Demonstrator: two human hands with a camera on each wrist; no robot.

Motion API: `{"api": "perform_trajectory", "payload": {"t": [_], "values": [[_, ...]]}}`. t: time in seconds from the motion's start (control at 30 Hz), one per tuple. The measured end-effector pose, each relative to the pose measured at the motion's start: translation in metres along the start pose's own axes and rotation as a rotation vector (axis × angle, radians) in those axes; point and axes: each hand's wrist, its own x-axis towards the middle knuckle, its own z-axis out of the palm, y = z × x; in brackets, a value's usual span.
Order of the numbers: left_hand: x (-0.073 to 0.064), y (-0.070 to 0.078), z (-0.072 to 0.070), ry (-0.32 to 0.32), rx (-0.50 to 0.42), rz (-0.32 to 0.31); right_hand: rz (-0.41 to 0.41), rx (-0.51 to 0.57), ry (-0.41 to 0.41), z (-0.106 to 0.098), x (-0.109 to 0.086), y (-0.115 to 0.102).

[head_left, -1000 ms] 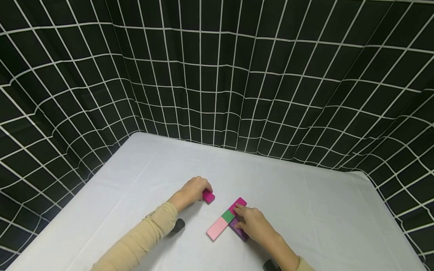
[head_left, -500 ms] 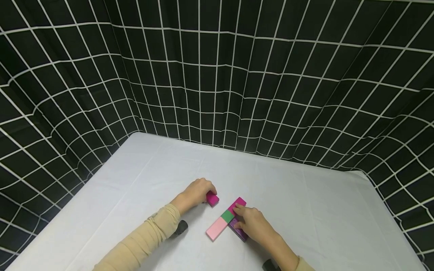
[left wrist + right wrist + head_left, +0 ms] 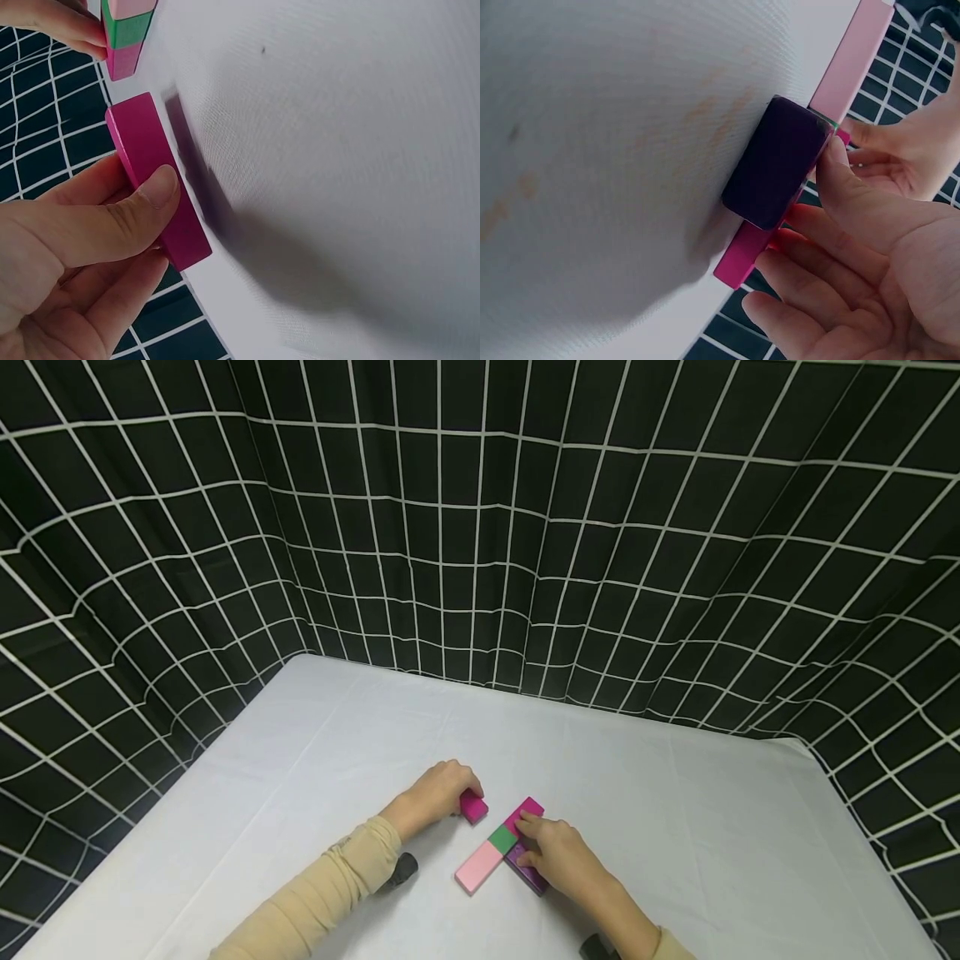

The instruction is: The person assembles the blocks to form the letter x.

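In the head view my left hand [image 3: 437, 793] pinches a magenta block [image 3: 474, 807] left of a row of blocks. The left wrist view shows the thumb across the face of this long magenta block [image 3: 139, 131], which casts a shadow on the white cloth. The row runs from a light pink block [image 3: 479, 867] through a small green block [image 3: 503, 838] to another magenta block [image 3: 533, 806]. A purple block [image 3: 528, 877] juts from its right side by the green one. My right hand [image 3: 562, 856] rests thumb and fingertips on the purple and far magenta blocks.
A white cloth [image 3: 675, 827] covers the table. Black curtains [image 3: 510, 560] with a white grid surround its back and sides. Dark cylindrical pieces stick out below the left wrist [image 3: 403, 867] and right wrist [image 3: 596, 947].
My left hand has moved slightly right and nearer to me with its magenta block, closer to the row. The right hand and the blocks in the row have stayed in place.
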Motion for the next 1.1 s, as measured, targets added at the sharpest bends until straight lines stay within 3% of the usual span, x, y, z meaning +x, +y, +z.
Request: {"api": "perform_trajectory", "payload": {"t": [0.43, 1.1], "values": [[-0.001, 0.005, 0.006, -0.002, 0.010, 0.066, 0.006, 0.007, -0.010, 0.000, 0.000, 0.000], [-0.001, 0.012, 0.010, -0.030, 0.047, 0.079, 0.003, -0.007, -0.012, -0.001, 0.001, 0.000]]}}
